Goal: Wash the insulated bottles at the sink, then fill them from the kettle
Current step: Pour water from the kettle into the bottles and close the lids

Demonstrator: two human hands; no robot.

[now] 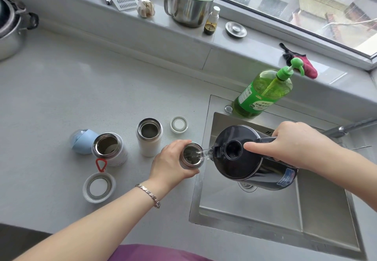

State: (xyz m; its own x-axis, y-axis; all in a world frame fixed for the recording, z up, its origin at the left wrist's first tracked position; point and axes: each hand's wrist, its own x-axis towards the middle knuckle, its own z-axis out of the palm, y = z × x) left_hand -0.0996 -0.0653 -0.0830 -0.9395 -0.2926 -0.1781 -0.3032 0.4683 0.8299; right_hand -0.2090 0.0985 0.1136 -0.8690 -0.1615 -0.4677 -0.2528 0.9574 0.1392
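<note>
1. Daylight pours in through the wide glass window (295,5) at the upper right, leaving everything bright and even.
2. Shadows on the pale grey stone countertop (61,97) are soft and faint.
3. Mild white glare sits on the brushed steel sink basin (255,205) and the shiny steel handled pot (183,9) on the white window sill (259,44).
4. Straight lines bow near the edges of the view; the centre is sharp, the corners slightly soft.
</note>
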